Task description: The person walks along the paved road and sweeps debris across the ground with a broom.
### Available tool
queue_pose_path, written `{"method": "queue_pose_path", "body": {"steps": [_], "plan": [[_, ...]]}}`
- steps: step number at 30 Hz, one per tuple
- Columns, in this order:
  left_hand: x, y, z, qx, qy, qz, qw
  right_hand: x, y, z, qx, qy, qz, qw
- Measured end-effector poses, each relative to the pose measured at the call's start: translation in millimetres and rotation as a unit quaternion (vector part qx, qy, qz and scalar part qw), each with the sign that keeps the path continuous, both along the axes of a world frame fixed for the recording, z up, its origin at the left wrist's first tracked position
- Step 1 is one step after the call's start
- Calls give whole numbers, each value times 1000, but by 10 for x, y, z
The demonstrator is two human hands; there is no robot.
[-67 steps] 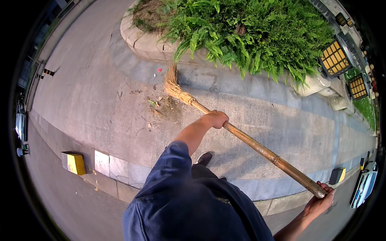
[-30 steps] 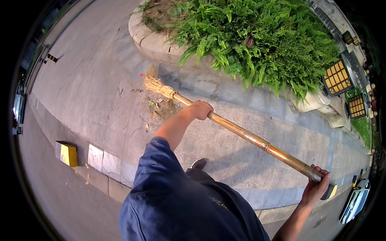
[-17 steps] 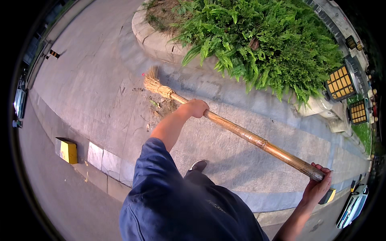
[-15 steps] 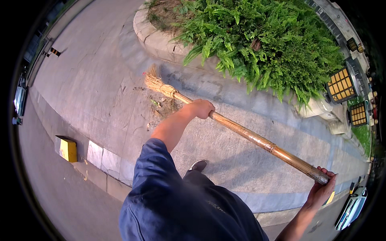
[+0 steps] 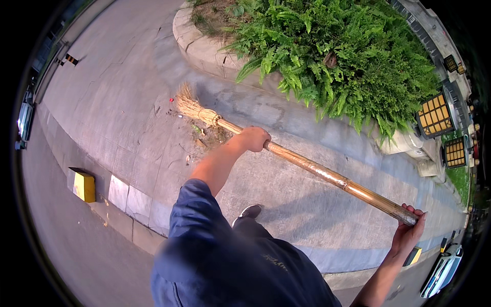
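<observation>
A straw broom [image 5: 327,178] with a thick bamboo handle slants across my front, its bristles low at the far left and its butt end at the near right. Partway up the handle, close to the bristles, my left hand [image 5: 254,139] is wrapped round it. My right hand [image 5: 410,228] grips the handle's butt end, fingers curled over it. Beside the bristles lies a patch of leaf litter and dirt [image 5: 208,138] on the pavement. A small red scrap [image 5: 171,100] sits just left of the bristle tips.
A raised planter kerb [image 5: 192,43] curves round green ferns [image 5: 327,56] at the far side. Lamps [image 5: 436,115] stand at the right. A yellow block [image 5: 84,187] sits by the left kerb edge. Parked cars [image 5: 444,271] show at both sides.
The broom's bristles have swept a little to the left and nearer the ground litter, uncovering the red scrap more. Both hands keep their hold on the handle.
</observation>
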State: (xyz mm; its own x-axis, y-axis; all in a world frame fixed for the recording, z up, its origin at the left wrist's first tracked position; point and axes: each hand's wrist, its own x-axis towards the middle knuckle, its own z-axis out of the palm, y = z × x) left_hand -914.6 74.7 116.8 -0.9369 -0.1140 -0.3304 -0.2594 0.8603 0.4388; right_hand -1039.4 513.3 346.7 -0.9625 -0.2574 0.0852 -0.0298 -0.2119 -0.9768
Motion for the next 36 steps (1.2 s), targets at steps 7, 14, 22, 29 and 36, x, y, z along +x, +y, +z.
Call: {"method": "queue_pose_path", "body": {"steps": [7, 14, 22, 29, 36], "plan": [[-230, -99, -182, -18, 54, 66, 996, 139, -346, 239, 80, 109, 10, 991], [469, -301, -692, -47, -34, 153, 987, 456, -822, -221, 140, 84, 60, 985], [216, -53, -290, -53, 122, 141, 981, 278, -369, 159, 80, 137, 43, 986], [378, -540, -603, -33, 31, 176, 983, 751, -1077, 4, 105, 153, 56, 981], [888, -244, -578, -102, 19, 131, 986, 601, -441, -474, 59, -31, 63, 996]]}}
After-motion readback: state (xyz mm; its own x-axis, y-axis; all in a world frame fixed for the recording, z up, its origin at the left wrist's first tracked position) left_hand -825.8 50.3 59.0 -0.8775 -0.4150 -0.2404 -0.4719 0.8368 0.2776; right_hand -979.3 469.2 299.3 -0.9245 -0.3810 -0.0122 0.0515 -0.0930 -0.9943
